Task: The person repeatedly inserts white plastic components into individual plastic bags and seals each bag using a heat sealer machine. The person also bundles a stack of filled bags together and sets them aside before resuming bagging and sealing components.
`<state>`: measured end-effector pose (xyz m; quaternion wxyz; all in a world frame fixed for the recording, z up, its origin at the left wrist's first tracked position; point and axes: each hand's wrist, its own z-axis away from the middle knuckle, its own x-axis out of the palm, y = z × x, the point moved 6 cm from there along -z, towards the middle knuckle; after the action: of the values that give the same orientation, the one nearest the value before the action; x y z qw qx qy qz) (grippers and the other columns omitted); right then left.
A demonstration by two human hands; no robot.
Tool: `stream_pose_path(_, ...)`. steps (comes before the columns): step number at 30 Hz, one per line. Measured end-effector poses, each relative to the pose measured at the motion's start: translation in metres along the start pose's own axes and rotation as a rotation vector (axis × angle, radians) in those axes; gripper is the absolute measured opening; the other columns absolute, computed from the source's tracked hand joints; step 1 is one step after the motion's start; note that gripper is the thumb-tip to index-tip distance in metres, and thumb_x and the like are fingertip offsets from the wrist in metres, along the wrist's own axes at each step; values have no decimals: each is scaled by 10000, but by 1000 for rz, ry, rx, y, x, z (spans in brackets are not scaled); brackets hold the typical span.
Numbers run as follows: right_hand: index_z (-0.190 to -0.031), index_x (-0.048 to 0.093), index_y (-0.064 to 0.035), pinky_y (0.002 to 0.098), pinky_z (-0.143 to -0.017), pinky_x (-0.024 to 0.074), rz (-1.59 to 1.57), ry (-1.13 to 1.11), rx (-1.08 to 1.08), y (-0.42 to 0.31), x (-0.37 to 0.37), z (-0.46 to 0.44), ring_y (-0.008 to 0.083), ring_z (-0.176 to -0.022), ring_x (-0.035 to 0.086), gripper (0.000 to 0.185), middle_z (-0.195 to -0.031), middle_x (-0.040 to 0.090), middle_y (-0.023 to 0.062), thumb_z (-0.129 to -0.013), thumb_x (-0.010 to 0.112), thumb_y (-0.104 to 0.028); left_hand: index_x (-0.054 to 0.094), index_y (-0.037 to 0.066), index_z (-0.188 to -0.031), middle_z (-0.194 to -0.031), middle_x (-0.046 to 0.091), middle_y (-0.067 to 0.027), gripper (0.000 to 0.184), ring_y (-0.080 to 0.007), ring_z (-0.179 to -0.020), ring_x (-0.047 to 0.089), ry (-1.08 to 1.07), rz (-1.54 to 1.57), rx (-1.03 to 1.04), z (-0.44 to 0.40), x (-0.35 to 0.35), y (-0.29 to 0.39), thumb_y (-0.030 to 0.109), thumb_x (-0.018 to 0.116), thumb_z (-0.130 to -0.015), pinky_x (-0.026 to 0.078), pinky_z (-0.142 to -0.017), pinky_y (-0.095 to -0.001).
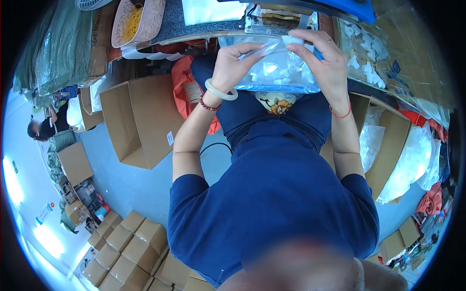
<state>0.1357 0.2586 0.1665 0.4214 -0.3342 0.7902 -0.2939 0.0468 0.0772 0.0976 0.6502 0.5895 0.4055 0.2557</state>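
My left hand (237, 63) pinches one end of a small clear plastic bag (273, 47) over the front edge of the workbench. On its other side, my right hand (324, 59) has thumb and fingers closed around a small white ribbed piece (291, 40), which meets the bag's end. I cannot tell whether the piece is inside the bag or against it. Below both hands, a blue-rimmed tray (279, 89) at my lap holds clear plastic and small white pieces.
A lattice basket (153, 24) with yellow rubber bands stands on the bench at left. Many white parts (370, 47) lie at right. Open cardboard boxes (150, 119) flank me, and stacked cartons (133, 252) stand behind. Another person (57, 119) is far left.
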Motion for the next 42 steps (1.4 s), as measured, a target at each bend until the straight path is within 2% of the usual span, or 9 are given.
stream_pose_path(7, -1041, 683, -44, 347, -789, 491, 172, -498, 97, 20, 1, -7, 280, -896, 624, 262, -1004, 677, 111, -869, 689, -241, 724, -8, -1064, -969, 738, -93, 249, -138, -878, 692, -478, 213, -237, -2, 30, -20, 198, 667, -936, 548, -823, -269)
stream_pose_path(11, -1095, 700, -76, 244, -719, 487, 46, -271, 396, 55, -8, -3, 102, -793, 621, 267, -908, 702, 31, -879, 720, -232, 720, -26, -1051, -958, 737, -110, 231, -157, -893, 702, -402, 351, -355, -1, 38, -43, 159, 684, -919, 549, -842, -270)
stream_pose_path(19, -1086, 722, -89, 223, -731, 477, -115, -84, 293, 50, -4, -1, 80, -811, 600, 275, -922, 695, 21, -853, 759, -230, 727, -22, -1056, -945, 738, -82, 226, -98, -872, 672, -256, 143, -226, -8, 38, -36, 131, 720, -890, 534, -814, -235)
stream_pose_path(26, -1129, 672, -66, 313, -784, 497, 143, -601, 49, 43, 4, -10, 208, -883, 635, 322, -1002, 685, 98, -901, 685, -292, 737, -6, -1024, -895, 738, -80, 230, -119, -820, 685, -465, 217, -244, -2, 40, -31, 187, 714, -900, 539, -725, -233)
stream_pose_path(28, -1144, 658, -65, 326, -785, 501, 202, -697, 29, 46, 12, -6, 229, -887, 642, 329, -1027, 687, 109, -912, 670, -296, 709, -34, -1060, -913, 736, -124, 264, -204, -897, 716, -566, 373, -452, 6, 47, -36, 182, 700, -908, 579, -759, -300)
stream_pose_path(30, -1168, 645, -67, 334, -779, 507, 46, -542, 260, 65, 13, 1, 227, -894, 659, 335, -1080, 687, 111, -914, 669, -284, 690, -50, -1077, -939, 729, -149, 271, -245, -923, 714, -534, 483, -483, 4, 52, -49, 165, 689, -913, 587, -779, -330)
stream_pose_path(35, -1179, 644, -82, 354, -771, 522, 92, -127, 245, 79, -35, 0, 277, -906, 695, 313, -1053, 705, 119, -934, 635, -276, 642, -68, -1116, -1126, 674, -222, 248, -362, -986, 692, -339, 893, -511, -36, 63, -68, 87, 647, -923, 584, -870, -411)
stream_pose_path(37, -1176, 646, -105, 375, -789, 528, 610, 3, 235, 66, -61, 4, 354, -904, 677, 279, -1046, 703, 150, -948, 601, -259, 632, -71, -1114, -1134, 669, -218, 245, -353, -1032, 673, -298, 900, -557, -48, 64, -65, 102, 625, -940, 573, -889, -402)
stream_pose_path(42, -1126, 636, -83, 457, -837, 500, 853, 90, 100, 160, -67, 9, 398, -1009, 596, 221, -1120, 647, 154, -926, 560, -135, 635, -33, -1141, -1117, 685, -197, 290, -323, -1016, 689, -258, 882, -508, -54, 65, -69, 151, 675, -920, 588, -847, -391)
